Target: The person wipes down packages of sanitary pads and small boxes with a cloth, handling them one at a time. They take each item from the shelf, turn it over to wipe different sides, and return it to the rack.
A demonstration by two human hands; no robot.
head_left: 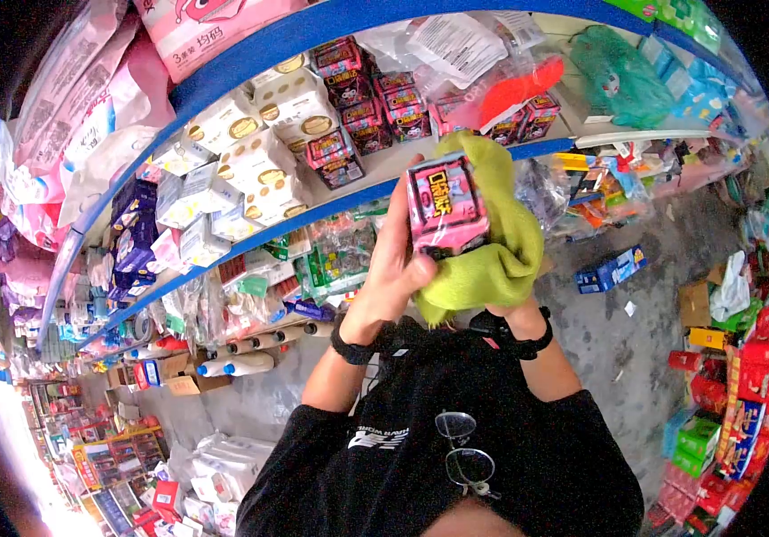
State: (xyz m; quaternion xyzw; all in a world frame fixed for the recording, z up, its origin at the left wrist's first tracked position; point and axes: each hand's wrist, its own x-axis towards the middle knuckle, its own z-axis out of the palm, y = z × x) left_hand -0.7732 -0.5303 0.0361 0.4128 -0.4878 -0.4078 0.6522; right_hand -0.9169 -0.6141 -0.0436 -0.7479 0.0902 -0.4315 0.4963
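My left hand (391,257) is closed around a small pink-and-black printed box (444,204), its thumb along the lower edge. Against the box's right side lies a lime-green cloth (505,259), bunched up and held by my right hand (519,315). The cloth covers most of that hand, so its fingers are hidden. Just beyond, similar pink-and-black boxes (367,123) stand stacked on the shelf (331,199). One single box (334,159) sits close to the shelf's front edge.
White packs with gold ovals (264,170) fill the shelf to the left. A clear bag with a red piece (521,94) and a green bag (622,76) lie to the right. Below is a lower shelf of packaged goods (335,264). A blue box (612,269) lies on the floor.
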